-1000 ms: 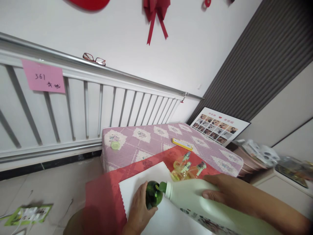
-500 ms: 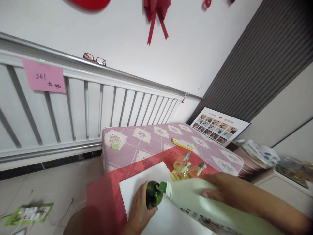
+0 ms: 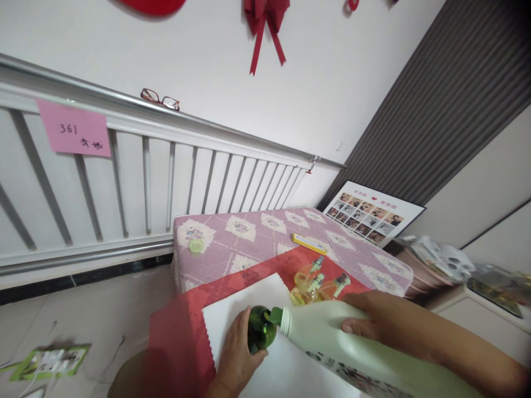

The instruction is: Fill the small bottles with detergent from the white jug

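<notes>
My left hand [image 3: 236,359] is wrapped round a small dark green bottle [image 3: 261,330] standing on a white sheet [image 3: 240,304]. My right hand [image 3: 375,323] grips a large pale green jug [image 3: 332,342], tipped on its side. The jug's green spout [image 3: 274,316] touches the mouth of the small bottle. Behind the jug stand three small yellow bottles [image 3: 309,287] with pale green pump tops.
A red cloth [image 3: 182,331] lies under the white sheet on a table with a pink patterned cover [image 3: 249,232]. A light green cap [image 3: 196,245] and a yellow flat item [image 3: 309,244] lie on it. Behind runs a white radiator [image 3: 166,182], with glasses [image 3: 160,100] on top.
</notes>
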`<control>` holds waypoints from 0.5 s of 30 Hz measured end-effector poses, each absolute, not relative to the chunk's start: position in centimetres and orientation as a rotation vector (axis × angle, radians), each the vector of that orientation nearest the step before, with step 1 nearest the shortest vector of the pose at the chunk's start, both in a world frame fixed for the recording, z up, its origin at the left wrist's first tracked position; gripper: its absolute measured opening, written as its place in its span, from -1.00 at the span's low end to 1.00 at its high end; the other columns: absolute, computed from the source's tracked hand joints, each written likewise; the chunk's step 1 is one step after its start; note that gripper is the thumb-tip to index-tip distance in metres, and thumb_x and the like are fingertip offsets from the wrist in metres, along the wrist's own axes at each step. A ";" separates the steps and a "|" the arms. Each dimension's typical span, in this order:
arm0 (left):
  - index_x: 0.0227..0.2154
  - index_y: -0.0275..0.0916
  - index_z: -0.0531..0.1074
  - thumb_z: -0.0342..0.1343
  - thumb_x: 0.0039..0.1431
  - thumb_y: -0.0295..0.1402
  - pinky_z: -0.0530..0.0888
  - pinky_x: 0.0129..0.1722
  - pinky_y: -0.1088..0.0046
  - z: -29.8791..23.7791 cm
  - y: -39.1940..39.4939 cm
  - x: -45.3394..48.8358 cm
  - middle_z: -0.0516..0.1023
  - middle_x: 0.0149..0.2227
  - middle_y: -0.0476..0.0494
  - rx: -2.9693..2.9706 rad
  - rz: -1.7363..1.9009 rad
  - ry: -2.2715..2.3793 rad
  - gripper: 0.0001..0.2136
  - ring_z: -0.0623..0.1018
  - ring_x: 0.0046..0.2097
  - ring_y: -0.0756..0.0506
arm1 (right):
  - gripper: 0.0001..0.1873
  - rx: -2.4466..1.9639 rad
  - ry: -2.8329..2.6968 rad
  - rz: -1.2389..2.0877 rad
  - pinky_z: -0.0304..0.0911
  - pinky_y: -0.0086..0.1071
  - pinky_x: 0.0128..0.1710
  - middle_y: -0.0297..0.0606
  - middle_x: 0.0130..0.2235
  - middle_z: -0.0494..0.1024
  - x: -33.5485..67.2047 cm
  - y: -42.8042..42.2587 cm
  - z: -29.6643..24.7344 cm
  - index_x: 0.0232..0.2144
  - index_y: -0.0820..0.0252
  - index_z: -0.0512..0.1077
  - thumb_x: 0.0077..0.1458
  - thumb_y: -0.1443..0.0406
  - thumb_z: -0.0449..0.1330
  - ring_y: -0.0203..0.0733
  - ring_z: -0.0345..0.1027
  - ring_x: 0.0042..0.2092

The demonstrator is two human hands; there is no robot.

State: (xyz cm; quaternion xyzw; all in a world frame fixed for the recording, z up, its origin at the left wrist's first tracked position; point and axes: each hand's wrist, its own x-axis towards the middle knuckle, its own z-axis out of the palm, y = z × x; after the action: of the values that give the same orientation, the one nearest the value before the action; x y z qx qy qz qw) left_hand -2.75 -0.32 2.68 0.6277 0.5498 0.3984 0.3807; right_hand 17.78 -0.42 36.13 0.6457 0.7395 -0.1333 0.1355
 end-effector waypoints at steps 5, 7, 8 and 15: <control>0.30 -0.32 0.08 0.18 -0.17 -0.38 0.22 0.36 0.07 2.5 -0.3 -2.7 0.28 0.34 -0.36 1.596 1.038 1.401 -0.14 0.29 0.34 -0.30 | -0.55 1.851 2.128 -0.484 0.35 -0.16 -0.06 -0.17 -0.07 0.66 17.6 -0.4 36.4 -0.12 -0.02 0.54 0.13 -0.10 0.11 0.13 0.51 -0.05; 0.31 -0.31 0.07 0.17 -0.17 -0.39 0.21 0.37 0.07 2.4 -0.3 -2.7 0.28 0.34 -0.34 1.593 1.034 1.399 -0.13 0.28 0.35 -0.29 | -0.55 1.854 2.125 -0.481 0.35 -0.15 -0.06 -0.17 -0.06 0.65 17.5 -0.3 36.5 -0.12 -0.02 0.54 0.12 -0.10 0.12 0.13 0.51 -0.05; 0.31 -0.31 0.07 0.17 -0.16 -0.38 0.21 0.37 0.07 2.5 -0.3 -2.7 0.28 0.34 -0.34 1.594 1.030 1.398 -0.13 0.28 0.35 -0.29 | -0.55 1.853 2.123 -0.474 0.35 -0.15 -0.06 -0.17 -0.06 0.65 17.5 -0.3 36.5 -0.13 -0.02 0.54 0.12 -0.10 0.12 0.14 0.51 -0.05; 0.31 -0.35 0.06 0.17 -0.15 -0.37 0.20 0.38 0.09 3.0 -0.4 -2.9 0.27 0.35 -0.36 1.609 1.005 1.395 -0.13 0.27 0.35 -0.29 | -0.59 1.847 2.110 -0.471 0.34 -0.12 -0.06 -0.13 -0.06 0.66 16.8 -0.4 36.9 -0.14 0.01 0.54 0.13 -0.06 0.12 0.17 0.51 -0.04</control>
State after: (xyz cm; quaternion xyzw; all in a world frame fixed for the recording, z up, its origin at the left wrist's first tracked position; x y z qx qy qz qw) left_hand -2.86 -0.38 2.96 0.6310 0.5472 0.3942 0.3834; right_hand 16.76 -0.43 36.90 0.6423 0.7339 -0.1638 0.1485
